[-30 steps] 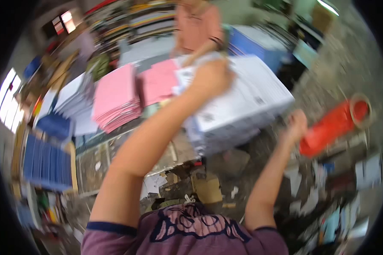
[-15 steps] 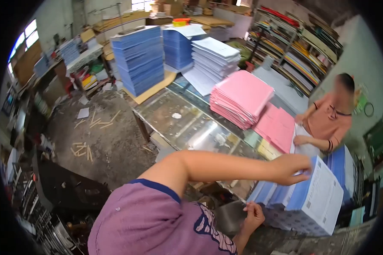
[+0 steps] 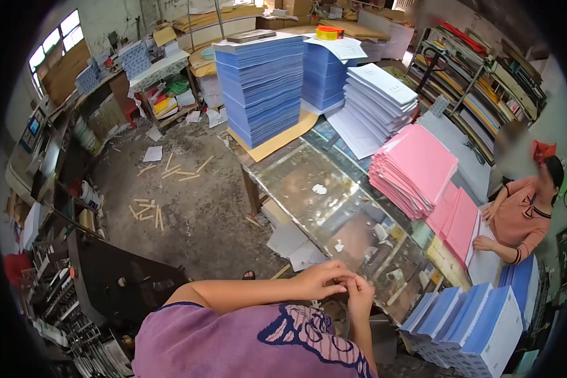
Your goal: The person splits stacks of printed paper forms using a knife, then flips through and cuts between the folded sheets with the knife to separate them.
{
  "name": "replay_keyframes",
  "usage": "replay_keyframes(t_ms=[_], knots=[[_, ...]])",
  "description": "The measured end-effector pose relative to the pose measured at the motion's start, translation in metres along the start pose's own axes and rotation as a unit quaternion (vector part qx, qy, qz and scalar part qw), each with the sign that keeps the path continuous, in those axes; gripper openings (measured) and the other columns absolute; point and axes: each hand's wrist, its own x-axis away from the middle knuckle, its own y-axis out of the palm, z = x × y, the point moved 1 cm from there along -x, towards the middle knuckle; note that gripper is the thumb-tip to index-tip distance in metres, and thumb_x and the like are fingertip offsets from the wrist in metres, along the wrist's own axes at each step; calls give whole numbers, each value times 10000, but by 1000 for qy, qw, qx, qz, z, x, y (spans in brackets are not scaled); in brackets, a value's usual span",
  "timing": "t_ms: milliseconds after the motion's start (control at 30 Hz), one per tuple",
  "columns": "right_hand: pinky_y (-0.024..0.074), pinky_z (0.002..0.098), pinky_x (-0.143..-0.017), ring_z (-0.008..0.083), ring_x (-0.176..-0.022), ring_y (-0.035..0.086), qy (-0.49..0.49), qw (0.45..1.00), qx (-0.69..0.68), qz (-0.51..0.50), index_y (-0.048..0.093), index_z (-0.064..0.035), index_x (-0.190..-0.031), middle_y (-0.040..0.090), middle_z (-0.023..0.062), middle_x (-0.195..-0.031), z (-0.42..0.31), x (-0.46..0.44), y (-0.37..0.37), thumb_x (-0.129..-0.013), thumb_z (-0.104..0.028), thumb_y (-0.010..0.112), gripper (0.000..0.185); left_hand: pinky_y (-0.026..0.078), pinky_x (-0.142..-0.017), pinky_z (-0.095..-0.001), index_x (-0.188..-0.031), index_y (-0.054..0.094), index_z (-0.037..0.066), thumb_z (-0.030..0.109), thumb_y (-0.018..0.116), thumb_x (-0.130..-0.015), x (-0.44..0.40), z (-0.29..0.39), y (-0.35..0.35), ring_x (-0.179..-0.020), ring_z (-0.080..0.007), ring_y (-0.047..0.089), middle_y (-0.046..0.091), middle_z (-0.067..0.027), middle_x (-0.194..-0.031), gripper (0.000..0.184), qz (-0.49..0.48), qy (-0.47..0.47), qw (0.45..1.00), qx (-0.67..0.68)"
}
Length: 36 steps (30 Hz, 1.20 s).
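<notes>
In front of my chest, by the near edge of the table, my left hand (image 3: 323, 281) and my right hand (image 3: 361, 297) meet at the fingertips. The fingers of both are pinched together, and anything between them is too small to make out. To the right of them, several thick blue-edged paper bundles (image 3: 450, 318) stand on end side by side, the outermost showing a white printed face. Neither hand touches these bundles. The glass-topped work table (image 3: 302, 189) lies just beyond my hands, with scraps of white paper on it.
A tall blue paper stack (image 3: 261, 91), a second blue stack (image 3: 324, 75), white sheets (image 3: 381, 101) and pink sheets (image 3: 416, 164) stand on the table. At right, a co-worker (image 3: 520, 217) rests both hands on paper. Wooden sticks (image 3: 148, 211) litter the floor.
My left hand has drawn back from above the blue-edged bundles to meet my right hand before my chest. My view has swung left. The co-worker's hands remain at the paper.
</notes>
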Motion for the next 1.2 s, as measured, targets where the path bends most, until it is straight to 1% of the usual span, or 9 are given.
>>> replay_keyframes(t_ms=[367,433,600,733,933,1000,1067,1133,1200], knots=[[435,172,-617,105,-662,550,106,974,-181,-82,622,39,-785,607,55,-736,-22,-66,106,-781,-27,633,67,433,-626,-232,-1049,628,73,19,679,-709,-7,-37,-111,-731,-158,532,559,-52,-947,348,9,-2,997,-72],[438,171,-630,104,-679,558,140,962,-233,-11,626,43,-795,609,54,-738,-24,-65,107,-798,-46,631,89,433,-616,-231,-1035,636,68,8,688,-694,-20,-45,-112,-717,-157,532,562,-55,-930,350,7,-20,999,-51],[443,175,-636,94,-710,567,92,970,-211,-81,629,36,-807,613,52,-739,-15,-78,123,-825,-79,622,117,423,-585,-213,-980,657,56,-14,719,-641,-25,-51,-133,-690,-149,524,577,-65,-890,351,11,-36,996,-76],[416,172,-593,91,-623,537,175,925,-325,-96,632,27,-868,608,36,-713,0,-66,117,-826,-99,620,134,432,-586,-229,-965,662,43,-9,704,-667,-20,-45,-125,-672,-149,533,581,-48,-815,306,-9,28,992,-120],[414,189,-568,78,-605,508,137,973,-128,-132,645,30,-938,622,20,-739,-11,-159,114,-857,-186,578,240,419,-557,-247,-909,659,35,20,668,-712,-77,-108,-172,-597,-161,510,574,-44,-720,197,63,3,987,-150],[434,243,-532,117,-570,519,61,997,40,-20,657,-27,-975,640,33,-741,19,-159,75,-819,-169,587,222,414,-545,-274,-864,653,34,57,637,-747,-51,-115,-192,-568,-187,499,571,-55,-692,120,115,-93,971,-186],[448,330,-574,235,-626,560,102,919,344,162,637,-46,-991,638,117,-796,7,-166,4,-766,-198,578,278,409,-533,-302,-818,646,33,94,607,-781,-31,-133,-209,-539,-214,488,568,-65,-665,82,158,-182,950,-197],[462,372,-609,316,-698,572,92,847,443,278,595,-25,-984,616,166,-810,24,-156,-66,-756,-219,594,299,400,-521,-349,-756,622,30,186,542,-832,18,-178,-239,-526,-268,476,563,-104,-650,192,213,-183,915,-291],[463,384,-631,327,-721,576,173,791,506,299,548,-46,-1056,614,168,-851,63,-148,-120,-745,-239,618,373,411,-547,-392,-709,599,-9,305,488,-854,61,-178,-274,-534,-324,489,570,-159,-627,363,226,-354,838,-349]])
